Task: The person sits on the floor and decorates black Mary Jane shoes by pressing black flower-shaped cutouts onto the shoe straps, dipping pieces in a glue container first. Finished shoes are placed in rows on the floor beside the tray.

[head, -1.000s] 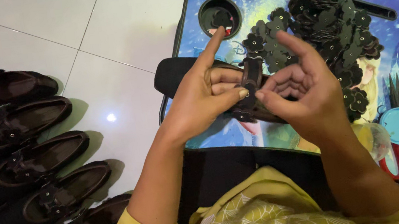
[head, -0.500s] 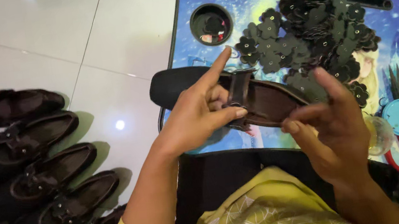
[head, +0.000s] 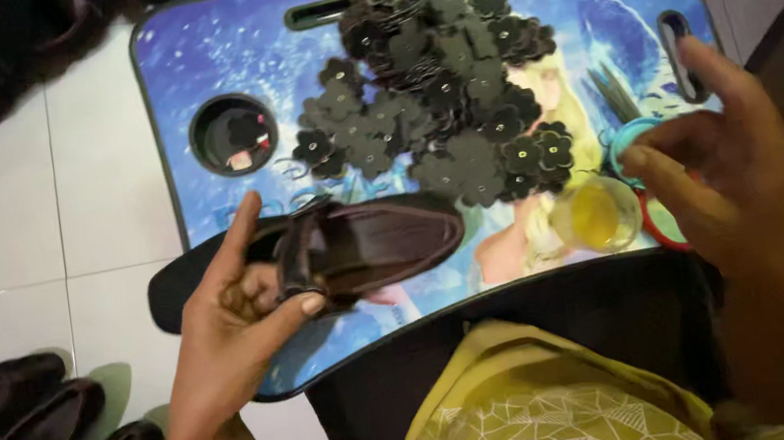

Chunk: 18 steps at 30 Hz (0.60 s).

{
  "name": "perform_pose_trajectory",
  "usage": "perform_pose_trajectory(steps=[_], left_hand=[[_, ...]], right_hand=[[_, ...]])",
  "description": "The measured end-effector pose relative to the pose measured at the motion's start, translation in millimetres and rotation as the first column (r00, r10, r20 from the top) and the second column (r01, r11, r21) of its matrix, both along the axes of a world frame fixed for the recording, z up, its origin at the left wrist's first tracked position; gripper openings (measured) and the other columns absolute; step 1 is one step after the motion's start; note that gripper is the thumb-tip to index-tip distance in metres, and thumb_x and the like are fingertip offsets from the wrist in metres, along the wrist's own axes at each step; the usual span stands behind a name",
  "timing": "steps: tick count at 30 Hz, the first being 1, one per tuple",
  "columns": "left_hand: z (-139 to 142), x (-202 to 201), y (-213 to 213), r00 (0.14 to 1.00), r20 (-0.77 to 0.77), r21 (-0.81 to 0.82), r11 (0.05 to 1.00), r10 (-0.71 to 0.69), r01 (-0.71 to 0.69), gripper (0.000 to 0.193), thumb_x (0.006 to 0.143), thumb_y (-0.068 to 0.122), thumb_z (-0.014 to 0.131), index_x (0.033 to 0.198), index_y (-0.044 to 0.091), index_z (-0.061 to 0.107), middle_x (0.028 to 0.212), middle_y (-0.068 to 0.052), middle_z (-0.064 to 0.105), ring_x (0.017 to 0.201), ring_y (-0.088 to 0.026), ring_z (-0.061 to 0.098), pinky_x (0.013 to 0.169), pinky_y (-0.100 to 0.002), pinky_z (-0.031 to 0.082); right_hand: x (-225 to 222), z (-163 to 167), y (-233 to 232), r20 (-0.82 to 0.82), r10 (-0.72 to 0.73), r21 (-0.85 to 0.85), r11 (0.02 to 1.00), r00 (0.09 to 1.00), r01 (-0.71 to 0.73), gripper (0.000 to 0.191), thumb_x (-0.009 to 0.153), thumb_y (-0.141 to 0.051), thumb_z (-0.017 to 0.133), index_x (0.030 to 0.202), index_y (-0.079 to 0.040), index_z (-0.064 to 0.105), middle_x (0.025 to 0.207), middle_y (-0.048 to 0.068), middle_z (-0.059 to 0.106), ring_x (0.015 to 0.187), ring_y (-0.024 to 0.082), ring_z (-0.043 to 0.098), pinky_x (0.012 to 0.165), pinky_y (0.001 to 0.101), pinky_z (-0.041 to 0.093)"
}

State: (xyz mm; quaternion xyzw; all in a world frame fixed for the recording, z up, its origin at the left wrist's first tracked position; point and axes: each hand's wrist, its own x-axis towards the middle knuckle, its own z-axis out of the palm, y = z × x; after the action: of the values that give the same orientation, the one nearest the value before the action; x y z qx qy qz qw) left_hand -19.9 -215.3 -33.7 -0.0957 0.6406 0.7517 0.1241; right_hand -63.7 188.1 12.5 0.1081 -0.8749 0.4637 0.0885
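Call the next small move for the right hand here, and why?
Probably lower the right hand to the small yellow cup beside it. It hovers empty, fingers curled, above the cup and the scissors' handles, while the left hand holds the dark shoe by its strap, with no flower on it.

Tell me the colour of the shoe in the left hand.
Dark brown shoe, clearest in the head view.

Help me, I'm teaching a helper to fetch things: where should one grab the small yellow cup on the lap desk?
Grip the yellow cup around its round wall, coming from above and the right. It stands upright with an open mouth; the flower pile crowds its left, and the right hand hovers near.
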Motion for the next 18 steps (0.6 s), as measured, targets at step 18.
perform_pose_trajectory(steps=[18], left_hand=[[16.2,20.9,60.0,0.964,-0.126,-0.275,0.926,0.234,-0.261,0.100,0.082,-0.009,0.072,0.168,0.005,0.023,0.099,-0.011,0.072,0.093,-0.015,0.070,0.086,-0.029,0.056]], right_hand=[[-85.7,13.4,-20.3,0.488,0.231,0.590,0.623,0.842,-0.513,0.103,0.084,-0.020,0.076,0.166,-0.033,0.015,0.097,0.018,0.072,0.088,0.037,0.070,0.077,0.0462,0.055]])
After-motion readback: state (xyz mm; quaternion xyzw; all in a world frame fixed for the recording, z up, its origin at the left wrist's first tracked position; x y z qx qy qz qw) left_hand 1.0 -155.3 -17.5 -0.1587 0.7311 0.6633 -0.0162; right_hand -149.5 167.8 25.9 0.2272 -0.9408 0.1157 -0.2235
